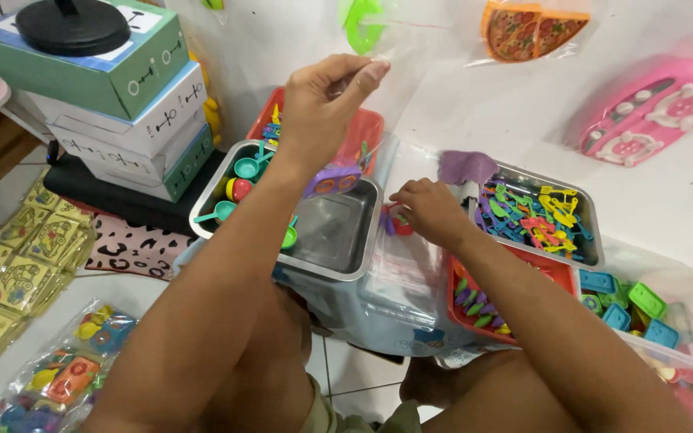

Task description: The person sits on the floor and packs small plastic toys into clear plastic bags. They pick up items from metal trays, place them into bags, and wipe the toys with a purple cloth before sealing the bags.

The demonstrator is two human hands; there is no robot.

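Left hand (326, 100) pinches a clear bag (399, 76) held up, seemingly unfilled; right hand (427, 210) closes on small toys (399, 220) beside a tray (583, 204) of many unpacked.

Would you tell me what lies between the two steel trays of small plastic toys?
In the head view, the right hand rests between the left steel tray and the right steel tray, over a clear plastic bag, touching small red pieces.

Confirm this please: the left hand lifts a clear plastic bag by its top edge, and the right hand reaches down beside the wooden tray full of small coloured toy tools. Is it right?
Not quite. The tray is metal, not wooden, as the head view shows. The rest holds: the left hand lifts the clear plastic bag by its top edge, and the right hand reaches down beside that tray of small coloured toy tools.
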